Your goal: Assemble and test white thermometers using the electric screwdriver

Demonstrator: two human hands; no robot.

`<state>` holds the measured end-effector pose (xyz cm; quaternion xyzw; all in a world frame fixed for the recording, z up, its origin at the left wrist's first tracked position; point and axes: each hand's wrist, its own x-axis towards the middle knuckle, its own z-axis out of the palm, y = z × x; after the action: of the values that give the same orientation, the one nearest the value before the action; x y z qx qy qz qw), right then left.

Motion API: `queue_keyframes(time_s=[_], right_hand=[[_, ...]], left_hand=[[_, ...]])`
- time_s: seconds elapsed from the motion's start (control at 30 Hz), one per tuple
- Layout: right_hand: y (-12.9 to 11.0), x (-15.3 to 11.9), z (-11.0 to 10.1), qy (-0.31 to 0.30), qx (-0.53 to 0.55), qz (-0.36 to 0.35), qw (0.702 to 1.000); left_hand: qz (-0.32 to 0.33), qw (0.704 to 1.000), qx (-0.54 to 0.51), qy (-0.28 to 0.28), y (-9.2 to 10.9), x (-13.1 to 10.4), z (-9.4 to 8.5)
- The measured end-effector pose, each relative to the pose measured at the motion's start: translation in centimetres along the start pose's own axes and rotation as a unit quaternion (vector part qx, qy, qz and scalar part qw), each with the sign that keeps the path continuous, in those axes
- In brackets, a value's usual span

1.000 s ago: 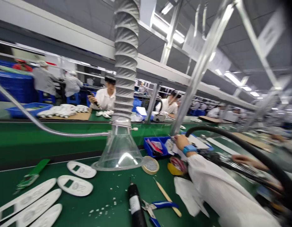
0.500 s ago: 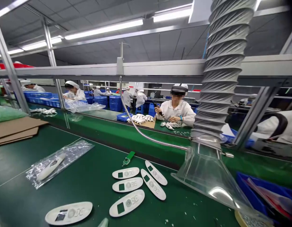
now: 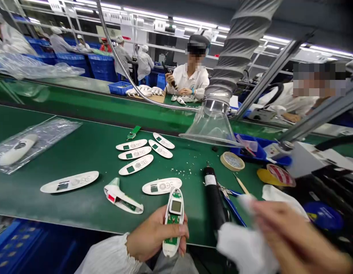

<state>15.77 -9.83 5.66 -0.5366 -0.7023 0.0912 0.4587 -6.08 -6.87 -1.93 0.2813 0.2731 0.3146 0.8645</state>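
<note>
My left hand (image 3: 157,232) is closed around an opened white handheld device (image 3: 167,249), thumb across its green circuit board (image 3: 173,219). A small grey display (image 3: 176,206) sits near the upper end of the board. On the right, my right hand (image 3: 293,232) is smeared by motion, its fingers pinched on a white cloth (image 3: 240,243) that hangs below them. Just beyond the held device lies a white cover (image 3: 162,186) with a window. Left of it, an angled white housing (image 3: 123,199) rests on its side, a red part and green board showing inside.
Several white covers (image 3: 136,164) and a small green board (image 3: 133,132) lie on the green table. A black electric screwdriver (image 3: 213,198), blue-handled pliers (image 3: 235,209) and a round tub of screws (image 3: 232,160) are at right. A clear extraction hood (image 3: 213,123) hangs behind; a co-worker (image 3: 190,74) sits opposite.
My view has tilted down and turned right. Both hands have come into view, the left with the opened device and the right with the white cloth.
</note>
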Motion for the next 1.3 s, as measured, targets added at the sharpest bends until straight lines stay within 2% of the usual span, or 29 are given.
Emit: queue_keyframes(time_s=[0.03,0.07,0.17,0.23,0.3,0.47,0.63,0.8,1.0,1.13,1.3], right_hand=[[-1.0,-1.1,1.7,-0.068,-0.008,0.000,0.998],[-1.8,-2.0,3.4,-0.111,0.009,-0.005,0.994],[-3.5,-3.3,7.9,-0.116,0.056,-0.013,0.992],[-3.9,-3.5,9.5,-0.114,0.058,-0.011,0.992],[-4.0,-3.5,10.1,-0.120,0.029,-0.019,0.992],[-3.9,-3.8,10.4,-0.119,-0.051,-0.068,0.989],[-3.7,-3.8,10.3,-0.119,-0.021,-0.076,0.990],[-3.0,-2.3,9.3,-0.151,0.005,-0.081,0.985],[-2.3,-0.3,8.1,-0.217,-0.009,-0.134,0.967],[-2.6,-0.2,7.6,-0.211,0.020,-0.109,0.971],[-3.4,-2.0,6.4,-0.126,0.093,-0.023,0.987]], left_hand=[[0.006,1.000,0.006,0.001,0.0,-0.1,0.0],[0.014,1.000,0.010,0.007,0.0,-0.2,0.0],[0.041,0.999,0.021,0.026,0.0,-0.5,0.1],[0.049,0.998,0.029,0.024,0.1,-0.7,0.3],[0.057,0.997,0.045,0.022,0.1,-0.8,0.4],[0.088,0.991,0.086,0.047,0.0,-0.9,0.5],[0.097,0.990,0.098,0.034,-0.2,-0.8,0.5],[0.073,0.993,0.095,0.019,0.1,-0.7,0.3],[0.038,0.988,0.132,-0.065,0.1,-0.6,0.1],[0.013,0.989,0.120,-0.082,0.2,-0.7,-0.2],[-0.020,0.997,0.058,-0.054,-0.1,-1.4,-0.5]])
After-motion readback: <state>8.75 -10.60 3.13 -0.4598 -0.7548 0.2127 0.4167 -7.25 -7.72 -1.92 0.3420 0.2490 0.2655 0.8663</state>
